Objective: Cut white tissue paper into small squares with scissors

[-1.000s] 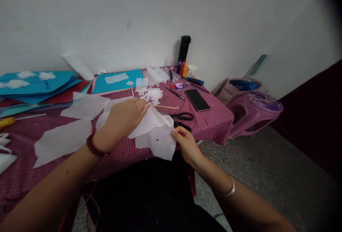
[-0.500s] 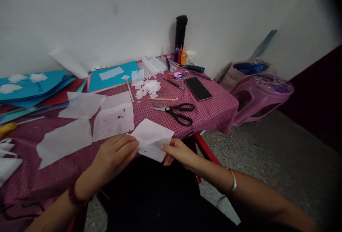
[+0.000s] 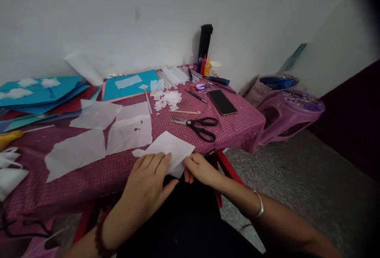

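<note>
A piece of thin white paper (image 3: 170, 145) lies partly folded at the table's front edge, over my lap. My left hand (image 3: 148, 177) rests on its left part, palm down, with fingers stretched out and the thumb apart. My right hand (image 3: 202, 169) pinches the paper's right edge between thumb and fingers; the fingertips beneath are partly hidden. Just beyond the paper, black-handled scissors (image 3: 196, 125) lie with their blades pointing left. Larger sheets of white paper (image 3: 78, 153) are spread to the left, and small cut paper pieces (image 3: 168, 99) are heaped farther back.
A phone (image 3: 222, 102), a pen (image 3: 196, 95) and a thin wooden stick (image 3: 184, 112) lie on the checked tablecloth (image 3: 237, 127). Paint bottles (image 3: 205, 66) and a paper cup (image 3: 215, 67) stand at the back. Blue sheets (image 3: 44, 95) are stacked left; a pink stool (image 3: 297, 111) stands right.
My left hand has moved right, from gripping the paper's left side to lying across it with fingers extended. My right hand keeps its hold. The view has shifted slightly.
</note>
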Motion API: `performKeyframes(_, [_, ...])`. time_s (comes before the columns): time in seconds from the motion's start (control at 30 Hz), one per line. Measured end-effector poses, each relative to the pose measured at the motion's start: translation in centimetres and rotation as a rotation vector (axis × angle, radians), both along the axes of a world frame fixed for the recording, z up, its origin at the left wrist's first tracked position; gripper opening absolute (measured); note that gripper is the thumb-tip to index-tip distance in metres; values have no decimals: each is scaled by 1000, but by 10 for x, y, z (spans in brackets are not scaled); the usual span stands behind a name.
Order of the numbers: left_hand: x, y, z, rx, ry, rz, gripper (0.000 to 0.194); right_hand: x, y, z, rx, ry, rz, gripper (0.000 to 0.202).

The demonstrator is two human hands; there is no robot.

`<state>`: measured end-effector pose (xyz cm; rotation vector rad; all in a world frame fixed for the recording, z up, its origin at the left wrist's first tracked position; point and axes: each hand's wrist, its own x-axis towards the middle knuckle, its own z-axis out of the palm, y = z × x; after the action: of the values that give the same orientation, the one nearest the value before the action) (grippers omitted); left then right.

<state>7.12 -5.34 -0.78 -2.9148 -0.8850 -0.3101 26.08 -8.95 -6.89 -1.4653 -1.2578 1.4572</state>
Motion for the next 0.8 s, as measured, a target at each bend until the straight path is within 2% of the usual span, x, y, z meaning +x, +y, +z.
performKeyframes(0.13, [29, 6, 5, 45, 35, 33, 44, 2, -1, -4, 11, -40, 1, 51])
performKeyframes(0.23, [42, 19, 10, 29, 99, 0, 18, 4, 0, -7, 6, -27, -4, 49])
performKeyframes(0.27, [44, 25, 11, 17, 114, -11, 16, 4, 0, -8, -2, -14, -9, 47])
performKeyframes(0.47, [46, 62, 19, 18, 55, 58, 30, 0, 1, -15, -127, 97, 26, 53])
performKeyframes(0.63, [44, 73, 25, -48, 69, 38, 26, 0, -2, -17, -195, 151, 38, 55])
performKeyframes(0.7, [42, 75, 29, -83, 53, 11, 24, 7, -3, -14, -180, 166, 82, 47])
performKeyframes(0.8, [41, 80, 37, -152, 56, -77, 23, 27, -4, -4, -10, 223, 217, 19])
